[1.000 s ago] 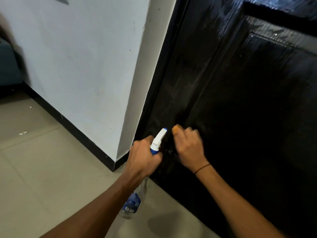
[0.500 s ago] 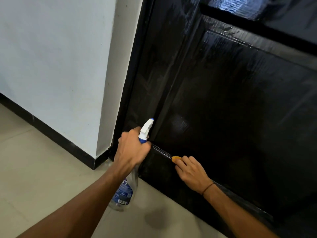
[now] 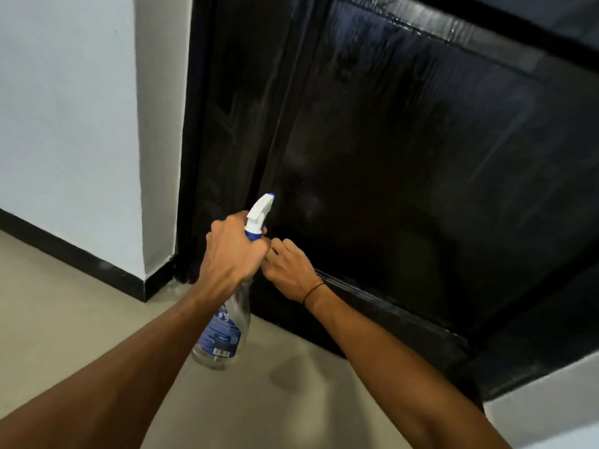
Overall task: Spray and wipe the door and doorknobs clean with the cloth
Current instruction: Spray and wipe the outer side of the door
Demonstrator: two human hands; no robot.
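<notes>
Head view, looking down at the foot of a black panelled door (image 3: 405, 150). Its face is glossy and streaked in places, which I read as wet film (could be plain reflection). White wall (image 3: 64, 108) with a dark skirting stands to the door's left, pale tiled floor (image 3: 64, 319) below.

Spray bottle (image 3: 223, 332): clear, blue label, white trigger head. It hangs from the left hand (image 3: 231, 254), whose grip is wrapped round the neck, nozzle pointing at the lower panel and close to it.

Right hand (image 3: 291, 270): fingers curled, pressed at the bottom-left corner of the recessed panel, on the ledge of the moulding. The cloth is not visible; presumably bunched under that hand, but I cannot tell, so the state of that grip is unconfirmed.

Doorknobs: out of frame.

Judged step: wiping the low moulding, sprayer held ready. Next move probably calls for dragging the hand rightward along the ledge, with pressure into the groove, and a fresh spray if the panel looks dry. Knobs remain to be done higher up.
</notes>
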